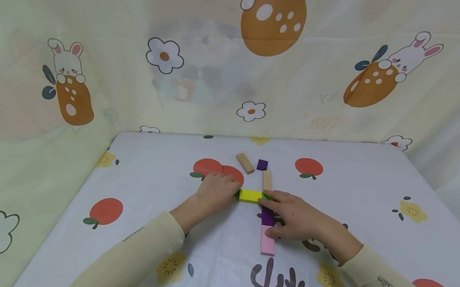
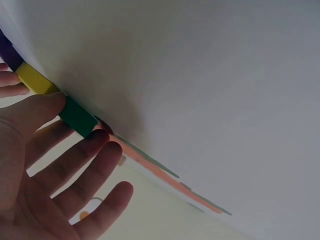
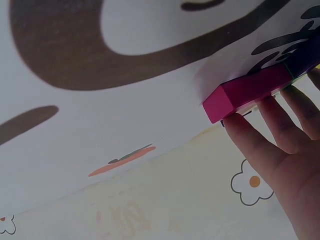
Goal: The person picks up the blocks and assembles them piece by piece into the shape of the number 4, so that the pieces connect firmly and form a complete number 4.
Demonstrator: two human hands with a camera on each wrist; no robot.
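Observation:
Blocks lie in a line on the table: a plain wooden block (image 1: 267,180), a partly covered green block (image 1: 265,197), a purple block (image 1: 267,217) and a pink block (image 1: 267,241). From the green one, a yellow block (image 1: 250,196) extends leftward. At its left end my left hand (image 1: 217,190) pinches another green block (image 2: 78,117) between thumb and fingers; the left wrist view shows it against the yellow block. My right hand (image 1: 294,212) lies along the line's right side with fingers spread. Its fingers touch the pink block (image 3: 257,90) and reach over the middle green one.
Beyond the line lie a loose wooden block (image 1: 245,163) and a dark purple cube (image 1: 262,165). A white cloth (image 1: 136,173) printed with fruit and flowers covers the table. A patterned curtain (image 1: 201,86) hangs behind its far edge.

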